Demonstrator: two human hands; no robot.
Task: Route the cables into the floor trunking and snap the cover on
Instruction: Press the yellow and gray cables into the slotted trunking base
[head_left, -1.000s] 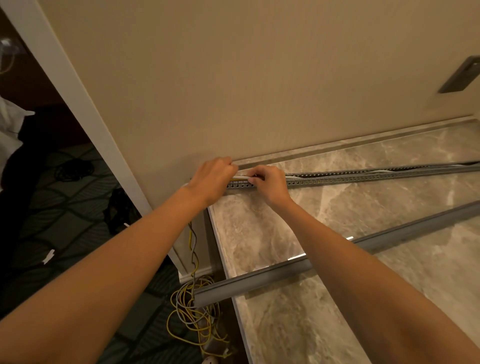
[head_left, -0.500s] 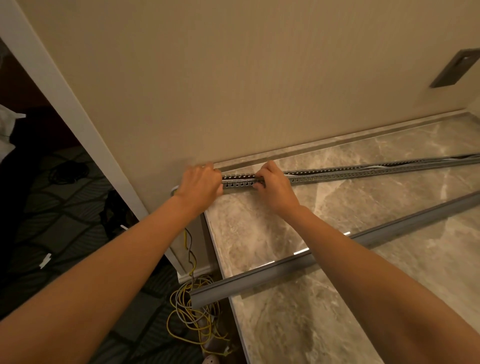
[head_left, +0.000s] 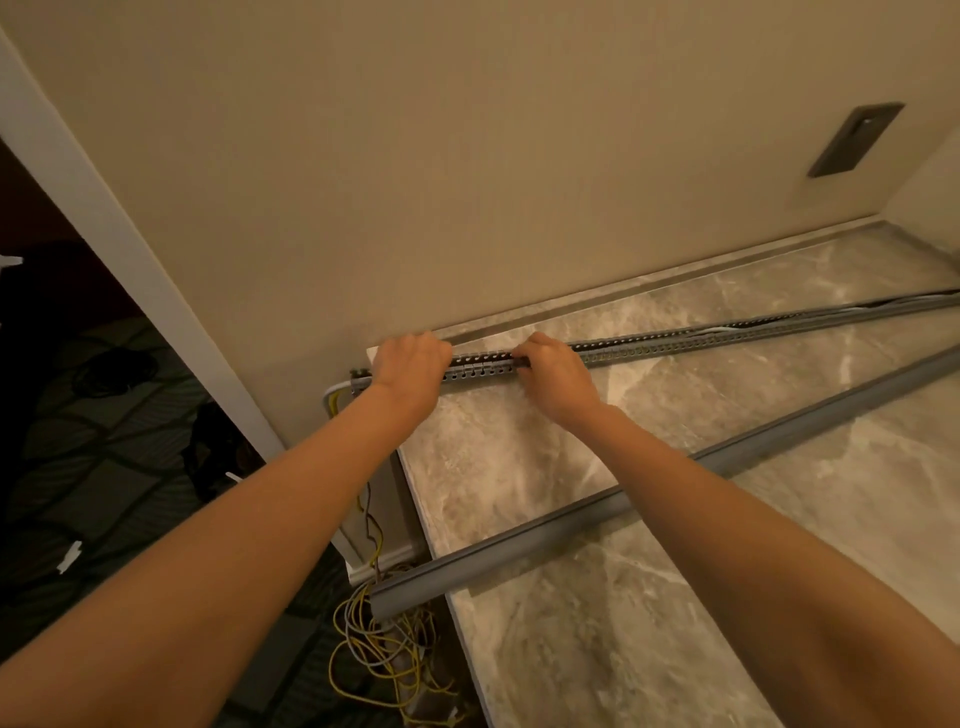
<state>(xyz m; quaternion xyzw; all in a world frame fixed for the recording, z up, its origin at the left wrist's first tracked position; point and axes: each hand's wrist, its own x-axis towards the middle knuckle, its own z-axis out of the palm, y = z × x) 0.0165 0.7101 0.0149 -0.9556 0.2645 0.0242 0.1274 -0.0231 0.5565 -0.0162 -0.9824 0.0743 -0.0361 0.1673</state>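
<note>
— Beige wall (head_left: 467, 156) fills the top; at nine o'clock a doorway opens on dark patterned carpet (head_left: 104, 467), and the marble floor (head_left: 571, 623) runs from centre to four o'clock. Which step is this?

— My judgement: cable routing, cover not yet on. Going left to right: yellow and grey cables (head_left: 384, 654) lie in a loose coil at six o'clock, off the marble edge, with a strand rising along the door frame to a grey cable bend (head_left: 332, 392) at the trunking's near end.

— And the hands?

— The left hand (head_left: 410, 366) sits palm-down over that near end of the slotted trunking base (head_left: 675, 340), fingers curled over the far wall. Its grip looks closed around the channel, though whether it pinches a cable underneath I cannot tell. Just right of it a short stretch of slots shows, then the right hand (head_left: 556, 374), fingers bent and tips pressed into the open top, seemingly pushing something down; what is under them is hidden.

— Where is the cover?

— The grey cover strip (head_left: 649, 499) lies loose on the marble, well apart from the base, running from six o'clock out to three o'clock. Neither hand touches it.

— So the next move?

— Probably seat the cables along the channel toward two o'clock, where pale and dark cables (head_left: 727, 327) show within it. The cover calls for lining up over the base and pressing down along it.
</note>
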